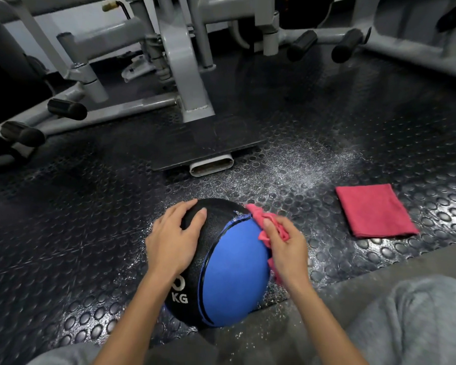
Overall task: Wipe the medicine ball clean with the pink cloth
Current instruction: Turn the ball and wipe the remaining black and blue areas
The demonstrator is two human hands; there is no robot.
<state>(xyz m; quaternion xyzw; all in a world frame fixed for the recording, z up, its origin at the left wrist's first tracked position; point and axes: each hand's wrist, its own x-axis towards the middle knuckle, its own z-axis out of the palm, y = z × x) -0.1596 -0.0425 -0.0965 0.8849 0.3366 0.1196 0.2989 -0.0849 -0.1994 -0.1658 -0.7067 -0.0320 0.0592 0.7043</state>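
Head view, read from left to right. At the far upper left stands a grey steel machine frame [95,83] with black padded rollers [66,109] on its lower bars; its dark footplate [208,143] lies flat on the black studded rubber floor [63,233], just beyond the ball. Lower, left of centre, the left hand [173,238] rests on the upper left of the medicine ball [234,270], palm down, with fingers straight and spread over the black panel and nothing gripped. The ball sits on the floor at the lower centre, between the two forearms; it is black with a broad blue panel facing up and to the right, and white lettering "KG" shows below the left wrist. Against its upper right edge lies the pink cloth [259,216], bunched and pressed to the ball's surface. The right hand [287,248] grips this cloth, thumb and fingers curled round the bunched fabric, more of which trails down below the palm. The two hands are apart, on opposite sides of the ball. Pale specks [313,164] are scattered over the floor beyond and to the right of the ball. Further right, well apart from the ball, a folded cloth [374,210] of similar colour lies flat on the floor. A grey trouser leg [419,320] fills the lower right corner.
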